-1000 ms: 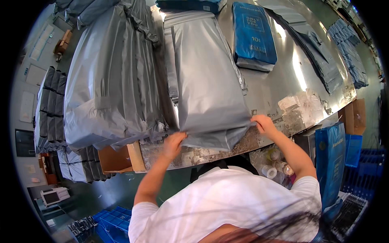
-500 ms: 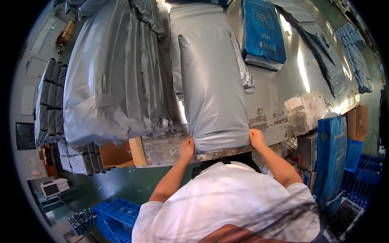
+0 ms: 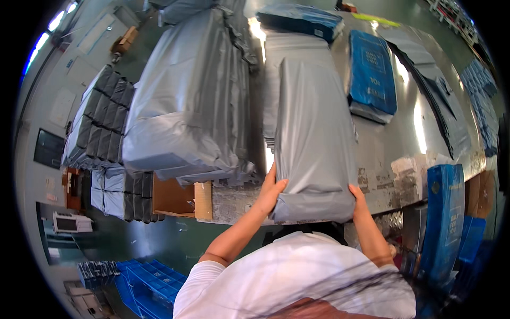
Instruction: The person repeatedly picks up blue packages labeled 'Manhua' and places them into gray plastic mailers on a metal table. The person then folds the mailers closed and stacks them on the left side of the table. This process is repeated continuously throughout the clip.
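A long grey plastic mailer bag (image 3: pixel 316 138), stuffed and smooth, lies lengthwise on a shiny metal table (image 3: pixel 409 133), on top of a flat stack of grey bags. My left hand (image 3: pixel 272 189) grips its near left corner and side. My right hand (image 3: pixel 358 199) holds the near right corner at the table's front edge. Both forearms rise from below, over my white shirt.
A big heap of filled grey bags (image 3: pixel 186 111) lies to the left. Blue packets (image 3: pixel 372 74) sit at the back right, with another blue bag (image 3: pixel 443 212) standing at the right edge. A cardboard box (image 3: pixel 178 196) and blue crates (image 3: pixel 143 276) are below left.
The grey bag was flattened and squared up; my hands moved from its loose bottom edge to gripping both near corners, and the bag now lies straight.
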`<state>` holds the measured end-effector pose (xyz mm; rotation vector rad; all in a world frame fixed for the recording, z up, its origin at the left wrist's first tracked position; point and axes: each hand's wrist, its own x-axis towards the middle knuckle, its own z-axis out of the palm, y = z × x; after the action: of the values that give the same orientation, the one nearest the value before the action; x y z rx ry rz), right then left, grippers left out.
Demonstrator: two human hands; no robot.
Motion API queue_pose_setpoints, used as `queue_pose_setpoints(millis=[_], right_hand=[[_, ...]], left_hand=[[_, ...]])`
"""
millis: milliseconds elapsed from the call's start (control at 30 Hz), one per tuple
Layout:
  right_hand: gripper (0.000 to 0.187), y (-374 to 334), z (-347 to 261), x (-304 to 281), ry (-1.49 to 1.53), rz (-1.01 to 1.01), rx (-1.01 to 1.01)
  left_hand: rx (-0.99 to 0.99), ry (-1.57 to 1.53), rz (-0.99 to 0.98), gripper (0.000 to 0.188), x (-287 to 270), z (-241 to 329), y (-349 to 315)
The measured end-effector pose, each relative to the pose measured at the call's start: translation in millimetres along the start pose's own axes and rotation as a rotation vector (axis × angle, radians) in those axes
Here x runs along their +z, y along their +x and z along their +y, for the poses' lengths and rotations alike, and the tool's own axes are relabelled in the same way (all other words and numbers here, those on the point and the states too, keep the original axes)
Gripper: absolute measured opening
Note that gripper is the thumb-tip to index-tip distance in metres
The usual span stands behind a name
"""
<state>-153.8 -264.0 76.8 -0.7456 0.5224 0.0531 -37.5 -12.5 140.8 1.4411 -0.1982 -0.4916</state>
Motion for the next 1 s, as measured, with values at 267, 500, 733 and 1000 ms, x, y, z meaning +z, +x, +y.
queue_pose_setpoints(millis=[267, 500, 733, 1000], right_hand=[[0.066, -33, -50, 118, -0.062, -0.339, -0.270], [0.065, -34, -112, 346, -0.127, -0.817, -0.227], [0.073, 20, -36, 472, -0.725, -0.560, -0.686], [0.064, 60, 14, 328, -1.057, -0.689, -1.238]], left_hand=[[0.508, 0.497, 0.027, 0.070, -36, 148, -73], [0.547, -0.474, 0.203, 0.052, -157, 289, -87], [0.408, -0.056, 0.496, 0.043, -320, 315, -26], [0.084, 1.241, 0.998, 0.029, -392, 185, 17]])
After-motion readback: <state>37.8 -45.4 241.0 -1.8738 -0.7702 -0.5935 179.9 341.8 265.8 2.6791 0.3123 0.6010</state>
